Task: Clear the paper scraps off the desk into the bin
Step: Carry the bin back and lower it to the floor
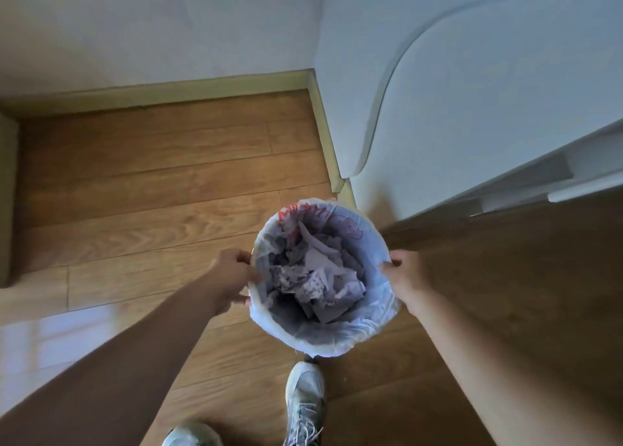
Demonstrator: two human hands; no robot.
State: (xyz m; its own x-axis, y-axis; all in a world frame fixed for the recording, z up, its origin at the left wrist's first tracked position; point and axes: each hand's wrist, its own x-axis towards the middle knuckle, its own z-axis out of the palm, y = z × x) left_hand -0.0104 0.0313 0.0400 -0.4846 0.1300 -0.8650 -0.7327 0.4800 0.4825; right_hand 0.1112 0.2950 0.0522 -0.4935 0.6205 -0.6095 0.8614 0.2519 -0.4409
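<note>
A round bin [377, 324] lined with a white plastic bag is seen from above over the wooden floor. Several crumpled paper scraps [320, 277] lie inside it. My left hand [232, 277] grips the bin's left rim with fingers curled over the edge. My right hand [404, 277] grips the right rim the same way. No desk top with scraps is in view.
White furniture [472, 108] with a curved panel stands at the right, close behind the bin. A white wall and pale skirting board [168, 90] run along the back. My two shoes [305, 398] stand on the floor just below the bin.
</note>
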